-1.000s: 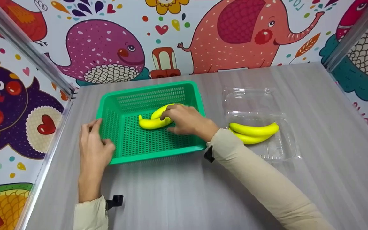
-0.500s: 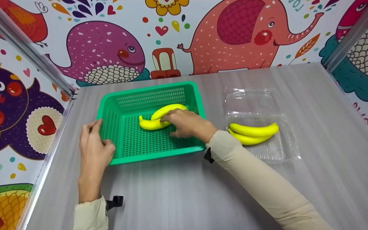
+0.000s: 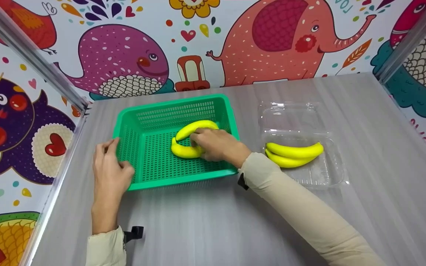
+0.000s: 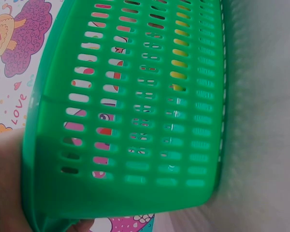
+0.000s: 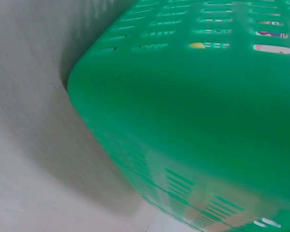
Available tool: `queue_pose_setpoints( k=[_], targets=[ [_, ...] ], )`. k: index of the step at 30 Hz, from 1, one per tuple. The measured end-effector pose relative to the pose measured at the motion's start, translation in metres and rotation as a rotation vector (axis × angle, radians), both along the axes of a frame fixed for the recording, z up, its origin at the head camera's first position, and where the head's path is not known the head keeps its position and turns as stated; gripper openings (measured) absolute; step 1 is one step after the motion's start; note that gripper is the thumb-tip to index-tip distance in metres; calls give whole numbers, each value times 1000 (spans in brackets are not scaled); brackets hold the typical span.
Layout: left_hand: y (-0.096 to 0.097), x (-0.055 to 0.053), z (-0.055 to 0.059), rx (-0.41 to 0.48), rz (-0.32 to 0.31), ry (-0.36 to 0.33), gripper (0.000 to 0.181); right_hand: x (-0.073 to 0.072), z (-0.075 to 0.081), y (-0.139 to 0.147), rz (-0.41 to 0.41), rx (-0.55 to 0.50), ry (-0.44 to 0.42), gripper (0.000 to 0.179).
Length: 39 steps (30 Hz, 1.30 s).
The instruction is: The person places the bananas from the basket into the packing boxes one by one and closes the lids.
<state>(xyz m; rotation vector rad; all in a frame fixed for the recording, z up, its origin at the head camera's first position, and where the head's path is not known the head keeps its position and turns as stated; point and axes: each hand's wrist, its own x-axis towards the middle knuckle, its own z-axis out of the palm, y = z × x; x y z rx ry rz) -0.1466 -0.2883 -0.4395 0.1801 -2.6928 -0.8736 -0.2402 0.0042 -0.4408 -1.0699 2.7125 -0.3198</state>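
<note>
A green slotted basket (image 3: 183, 179) stands on the table with two yellow bananas in it. My right hand (image 3: 220, 145) reaches inside and grips the nearer banana (image 3: 184, 150) by its right part, which the fingers hide. Just behind lies the farther banana (image 3: 195, 127), close to the knuckles. At the basket's left end, my left hand (image 3: 110, 171) holds the rim near the front corner. The left wrist view shows that hand (image 4: 5, 186) at the rim, beside the slotted wall (image 4: 121, 193). Only the basket's outer corner (image 5: 183, 106) fills most of the right wrist view.
Right of the basket lies an opened clear plastic clamshell box (image 3: 333, 168), its lid (image 3: 290, 118) folded back. Two bananas (image 3: 295, 150) rest in it, partly beside the right sleeve. Cartoon-printed walls (image 3: 194, 40) with metal corner posts bound the grey table (image 3: 198, 225) behind and at the sides.
My right hand has shifted the nearer banana toward the front and right, apart from most of the farther one. The left hand and basket have stayed in place.
</note>
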Motion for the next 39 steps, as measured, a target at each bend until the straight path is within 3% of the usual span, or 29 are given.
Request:
queue_pose_setpoints(
  k=[12,21,29,39],
  targets=[
    [1,0,0,17,3,2,72,2,0,0,29,3,-32,34],
    [2,0,-1,16,10,12,70,1,8,5,67,-122,-57,38],
    [1,0,1,11,7,18,69,7,20,16,87,-201,-41,39],
    [1,0,-1,16,10,18,70,12,48,39,71,-277,-3,45]
  ],
)
